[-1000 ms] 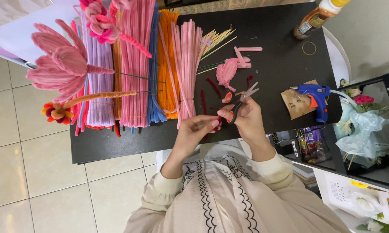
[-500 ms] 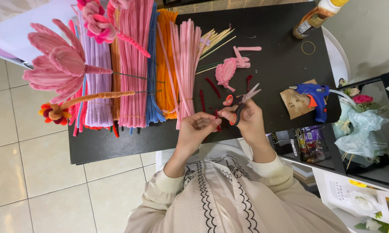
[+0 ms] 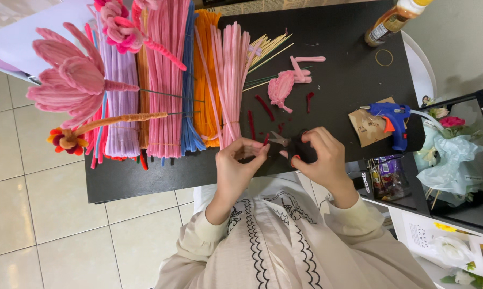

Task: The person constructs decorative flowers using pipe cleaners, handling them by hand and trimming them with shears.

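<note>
Both hands meet at the near edge of the black counter (image 3: 337,91), close to the body, prob. so the small work stays right under the eyes.

Left hand (image 3: 240,166): wrist bent up, thumb and fingertips pinched on a short dark red fuzzy wire piece (image 3: 266,139), holding it out toward the blades. Grip is tight at the very tip, which leaves the free end exposed for the scissors.

Right hand (image 3: 319,158): fingers curled through the dark handles of the scissors (image 3: 286,143), palm turned down, silver blades pointing left toward the other hand. Blades look nearly shut around the wire end; can't tell if they're actually biting it.

Just beyond the hands: a few cut dark red bits (image 3: 264,107) scattered on the counter, and a pink folded wire shape (image 3: 282,88) further out. Left of & beyond the left hand: bundles of fuzzy wires laid side by side – pink (image 3: 233,80), orange (image 3: 205,75), blue, lilac (image 3: 119,101) – sorted by colour, within reach. A finished pink flower (image 3: 70,80) on a stem lies across them. Right of the right hand: blue glue gun (image 3: 392,119) resting on a scrap of brown card (image 3: 367,128), likely to catch drips. Bottle (image 3: 392,21) stands at the far corner.
</note>
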